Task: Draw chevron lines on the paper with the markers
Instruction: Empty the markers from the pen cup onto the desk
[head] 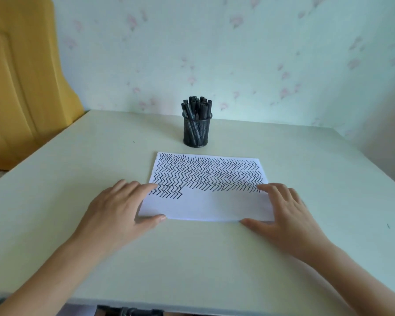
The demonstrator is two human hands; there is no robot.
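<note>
Most of the sheet is filled; a blank strip remains at the near edge.

The left hand (121,206) and right hand (283,210) lie flat with straight fingers on the white paper sheet (205,208) on the pale tabletop (78,156), holding no marker; chevron rows cover its far part, and the black markers (196,106) stand beyond in a black mesh cup (197,133).

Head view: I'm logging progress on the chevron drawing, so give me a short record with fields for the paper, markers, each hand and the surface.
paper: white sheet lying flat on the table, chevron rows covering its far part, near strip blank
markers: black markers standing in a mesh cup beyond the sheet, none in hand
left hand: left hand flat on the sheet's left edge, fingers straight
right hand: right hand flat on the sheet's right edge
surface: pale table
</note>
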